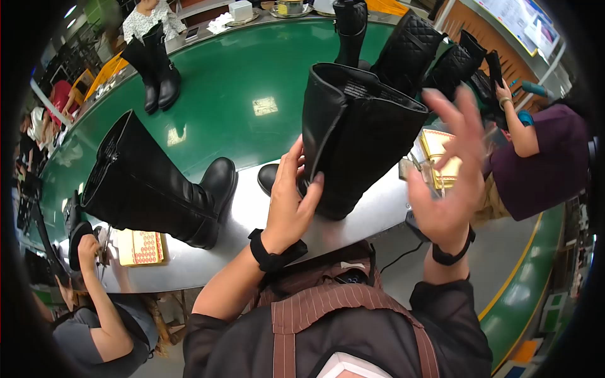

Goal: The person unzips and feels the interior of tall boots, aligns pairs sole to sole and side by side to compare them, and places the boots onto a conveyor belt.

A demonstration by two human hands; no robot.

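Note:
A tall black boot [368, 148] stands on the metal table edge in front of me, its wide shaft top facing up and its toe pointing left. My left hand [288, 200] holds the left side of its shaft, thumb on the near side and fingers on the far side. My right hand [450, 173] is raised to the right of the shaft, fingers spread and slightly blurred, with nothing in it. Another tall black boot [157, 183] stands tilted to the left, its side zipper seam showing and its toe pointing right.
Several black boots stand on the green conveyor [217, 82], including quilted boots [408, 50] at the back right. Yellow printed card stacks lie on the metal ledge, one left [140, 247], one right [441, 154]. Co-workers are at both sides and across the conveyor.

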